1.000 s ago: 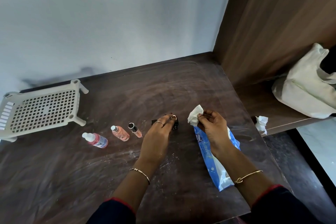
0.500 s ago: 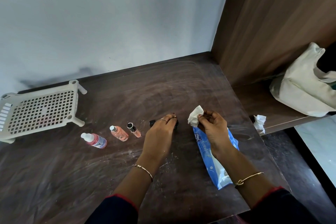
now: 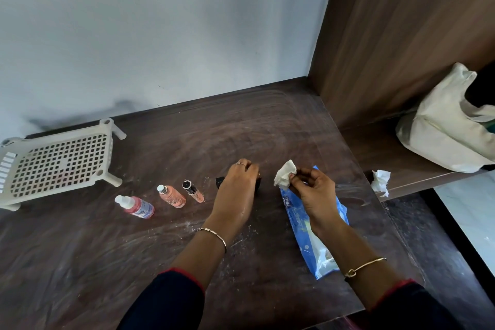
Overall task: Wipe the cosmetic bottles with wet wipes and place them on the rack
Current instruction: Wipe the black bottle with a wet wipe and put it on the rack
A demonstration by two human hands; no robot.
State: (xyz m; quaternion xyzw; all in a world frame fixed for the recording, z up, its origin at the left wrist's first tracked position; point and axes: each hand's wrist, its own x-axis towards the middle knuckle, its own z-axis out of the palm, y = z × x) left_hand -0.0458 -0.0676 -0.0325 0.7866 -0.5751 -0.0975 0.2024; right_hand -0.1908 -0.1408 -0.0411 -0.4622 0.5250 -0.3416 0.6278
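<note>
Cream bag (image 3: 442, 126), seemingly cloth, sits on shelf (image 3: 375, 150).

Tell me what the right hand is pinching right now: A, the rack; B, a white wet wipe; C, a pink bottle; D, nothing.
B: the right hand pinches the white wet wipe just above the blue wipes pack, while the left hand grips a dark item.

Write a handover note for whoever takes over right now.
Left hand grips a small black bottle on the table. Right hand pinches a wet wipe above the blue wipes pack.
White-capped pink bottle, peach bottle and black-capped tube lie between left hand and white rack.
Done: wipe out.
Left: wipe all four, rack them; none on rack yet.
</note>
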